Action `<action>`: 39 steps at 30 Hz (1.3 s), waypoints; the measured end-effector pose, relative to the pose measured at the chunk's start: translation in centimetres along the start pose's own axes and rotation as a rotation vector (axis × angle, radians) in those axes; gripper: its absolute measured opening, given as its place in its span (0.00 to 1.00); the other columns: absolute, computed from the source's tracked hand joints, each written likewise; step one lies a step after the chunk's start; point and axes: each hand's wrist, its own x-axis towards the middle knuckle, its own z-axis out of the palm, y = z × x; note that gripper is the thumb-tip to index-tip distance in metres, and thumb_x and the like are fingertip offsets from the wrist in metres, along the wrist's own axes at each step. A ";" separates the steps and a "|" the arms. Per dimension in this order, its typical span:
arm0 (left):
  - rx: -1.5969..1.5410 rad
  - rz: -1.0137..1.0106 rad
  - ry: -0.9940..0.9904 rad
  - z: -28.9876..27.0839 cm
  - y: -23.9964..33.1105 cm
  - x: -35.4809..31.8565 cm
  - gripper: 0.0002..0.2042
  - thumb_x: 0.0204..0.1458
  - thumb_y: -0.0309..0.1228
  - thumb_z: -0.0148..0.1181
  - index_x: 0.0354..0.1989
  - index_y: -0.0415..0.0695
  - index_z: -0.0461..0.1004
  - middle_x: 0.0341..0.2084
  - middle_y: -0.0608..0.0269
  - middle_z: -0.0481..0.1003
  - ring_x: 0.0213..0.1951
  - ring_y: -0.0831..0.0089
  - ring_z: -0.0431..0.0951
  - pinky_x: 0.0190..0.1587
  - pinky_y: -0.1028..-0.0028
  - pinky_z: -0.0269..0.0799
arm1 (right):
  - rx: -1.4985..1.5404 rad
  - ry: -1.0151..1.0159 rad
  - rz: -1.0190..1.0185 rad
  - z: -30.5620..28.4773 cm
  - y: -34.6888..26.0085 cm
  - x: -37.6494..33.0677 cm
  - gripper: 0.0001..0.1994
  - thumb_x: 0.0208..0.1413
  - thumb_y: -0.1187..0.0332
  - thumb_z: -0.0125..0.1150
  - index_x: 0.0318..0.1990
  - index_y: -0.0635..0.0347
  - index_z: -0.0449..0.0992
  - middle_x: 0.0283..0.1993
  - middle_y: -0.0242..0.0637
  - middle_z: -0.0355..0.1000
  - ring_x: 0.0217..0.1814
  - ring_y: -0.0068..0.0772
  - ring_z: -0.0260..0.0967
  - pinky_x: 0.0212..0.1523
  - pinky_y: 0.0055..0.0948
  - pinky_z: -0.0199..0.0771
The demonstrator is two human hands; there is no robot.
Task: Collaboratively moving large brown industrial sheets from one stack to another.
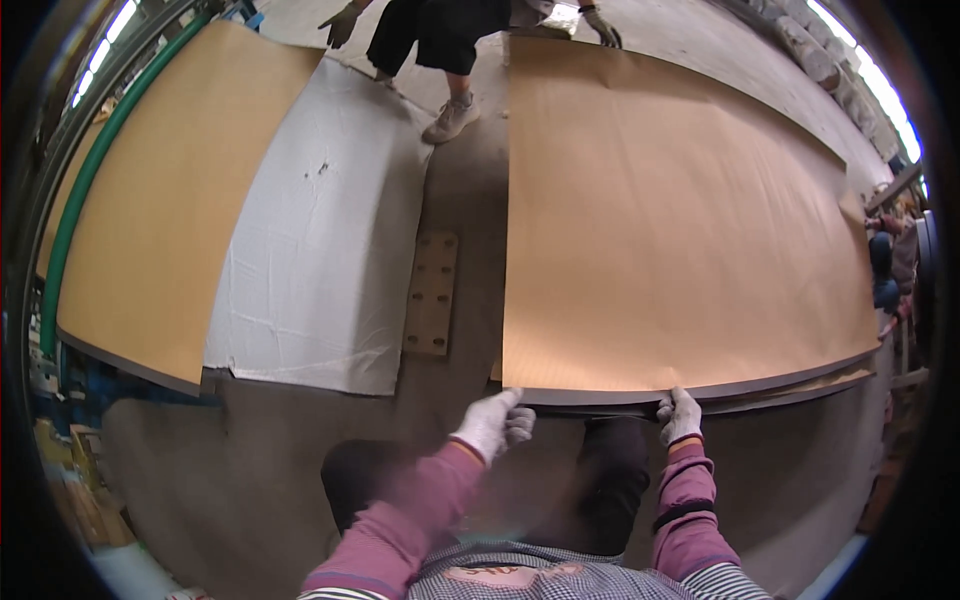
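Right of the board (430, 295), the brown sheet (670, 230) was apparently being positioned, the left hand (490, 425) pinching its near corner and the right hand (681, 413) its near edge, the next move likely calling for an even lift.

"Where could a hand pass?"
"Down the strip of floor (475, 215) between the white sheet's (310, 230) right edge and the large brown sheet's (680, 220) left edge."
"Anything in the way?"
"The holed board (432, 283) beside the white sheet, and another person's shoe (452, 118) by the far end. Leftward, a green pole (84, 192) blocks."
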 end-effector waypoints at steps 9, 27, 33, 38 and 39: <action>-0.003 1.170 0.745 -17.8 11.9 -18.8 0.21 0.53 0.32 0.58 0.54 0.46 0.60 0.37 0.65 0.72 0.29 0.78 0.70 0.31 0.75 0.70 | -0.416 -0.105 0.006 -4.3 -0.4 5.6 0.10 0.53 0.57 0.57 0.38 0.49 0.74 0.33 0.29 0.70 0.29 0.26 0.65 0.26 0.27 0.65; -0.079 0.960 0.158 -21.0 12.5 -24.6 0.15 0.53 0.35 0.53 0.44 0.38 0.66 0.33 0.50 0.74 0.31 0.57 0.78 0.30 0.59 0.80 | -0.655 -0.422 -0.212 8.9 -4.4 -25.1 0.07 0.48 0.68 0.59 0.30 0.62 0.74 0.19 0.33 0.68 0.13 0.21 0.60 0.12 0.20 0.58; 0.206 1.111 0.033 -6.3 5.8 -32.4 0.13 0.54 0.38 0.53 0.37 0.39 0.69 0.22 0.55 0.75 0.20 0.65 0.77 0.24 0.65 0.80 | -0.631 -0.776 -0.221 5.8 -1.3 -31.4 0.17 0.53 0.65 0.56 0.48 0.65 0.71 0.32 0.38 0.73 0.24 0.22 0.67 0.21 0.19 0.67; 0.099 1.071 0.007 2.5 1.3 -35.9 0.16 0.50 0.42 0.52 0.40 0.43 0.72 0.26 0.59 0.77 0.27 0.68 0.79 0.18 0.73 0.73 | -0.691 -1.082 -0.766 2.9 3.4 -27.2 0.21 0.54 0.62 0.52 0.53 0.66 0.69 0.35 0.35 0.73 0.35 0.25 0.69 0.37 0.25 0.70; 0.066 0.932 -0.219 -1.4 3.4 -32.3 0.10 0.57 0.34 0.50 0.40 0.40 0.72 0.28 0.58 0.78 0.20 0.71 0.76 0.23 0.72 0.76 | -0.613 -1.090 -0.758 2.7 4.2 -25.9 0.21 0.55 0.61 0.51 0.53 0.65 0.69 0.35 0.34 0.73 0.35 0.25 0.69 0.37 0.25 0.70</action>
